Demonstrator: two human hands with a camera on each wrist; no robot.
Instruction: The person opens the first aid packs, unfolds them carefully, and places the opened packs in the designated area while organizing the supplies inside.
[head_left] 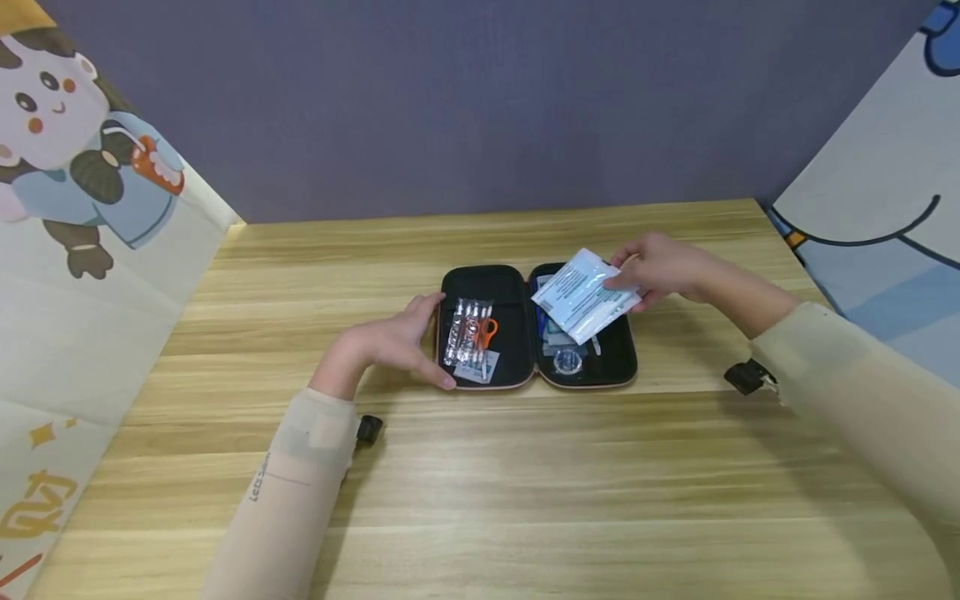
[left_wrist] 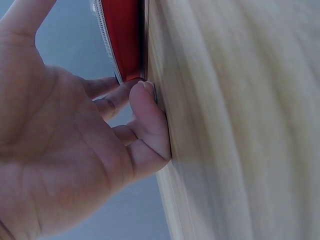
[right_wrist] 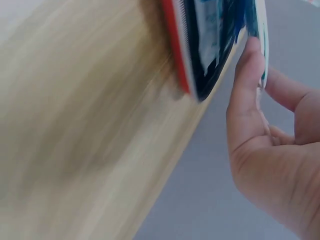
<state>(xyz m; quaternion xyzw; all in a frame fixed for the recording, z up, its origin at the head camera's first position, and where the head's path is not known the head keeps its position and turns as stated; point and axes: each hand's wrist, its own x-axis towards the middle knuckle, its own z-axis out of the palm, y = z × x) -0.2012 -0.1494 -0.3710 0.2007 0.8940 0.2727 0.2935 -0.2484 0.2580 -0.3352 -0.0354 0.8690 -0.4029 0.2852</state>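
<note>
A zippered case (head_left: 510,367) lies unfolded on the table, black inside and red outside. Over its right half, my right hand (head_left: 663,271) pinches a flat white printed packet (head_left: 581,292) by its right side, thumb on top. The right wrist view shows the packet (right_wrist: 263,45) edge-on between thumb and fingers, above the case. At the case's left edge my left hand (head_left: 401,337) rests with thumb and fingers spread, touching the rim. In the left wrist view, its fingertips meet the red side (left_wrist: 122,37) close to the table.
Clear-wrapped swabs (head_left: 467,329), orange-handled scissors (head_left: 487,333) and a small clear packet (head_left: 477,367) lie in the left half. A round clear-wrapped roll (head_left: 567,361) sits in the right half, where the held packet partly covers other items. A grey wall (head_left: 487,108) stands behind the table.
</note>
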